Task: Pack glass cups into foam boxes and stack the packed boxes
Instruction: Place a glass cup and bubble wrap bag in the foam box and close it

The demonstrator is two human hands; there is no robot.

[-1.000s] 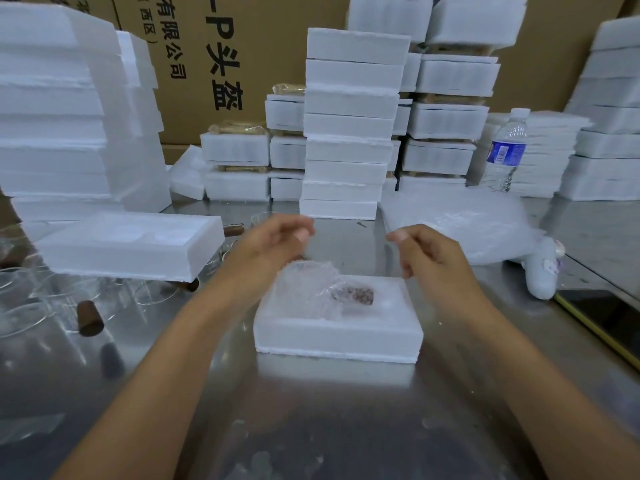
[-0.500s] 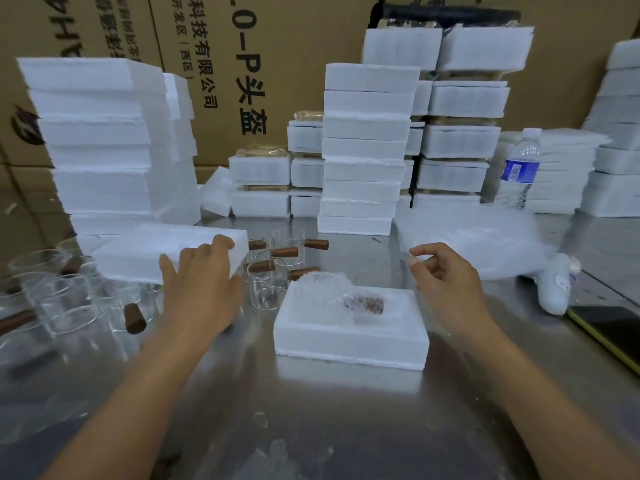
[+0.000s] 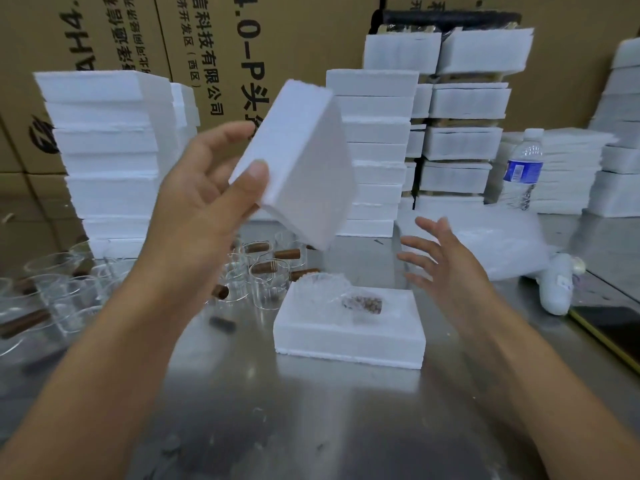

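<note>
Foam is the material to be reckoned with here. Nearest, on the steel bench (image 3: 311,427), an open foam box (image 3: 346,344) is seen lying flat. A glass cup (image 3: 325,294) wrapped in clear film is seated in its recess, with a brown handle showing through. Just beyond it, the right hand (image 3: 446,265) is held above the bench with fingers spread apart, and nothing is gripped. Higher and to the left, a foam lid (image 3: 304,161) is pinched near one corner by the left hand (image 3: 204,195), thumb on the near face and fingers behind. It is carried tilted in the air above the loose cups (image 3: 268,282). The lid may be judged very light, stiff yet crumbly. It is best taken by its edges with a gentle grip, since corners are easily dented or snapped. The cups are to be treated as fragile and slippery, and are better taken by the wooden handle or round the body. Farther back, stacks of foam boxes (image 3: 374,150) are ranged before cardboard cartons (image 3: 214,36), with a water bottle (image 3: 523,168) at the right.
</note>
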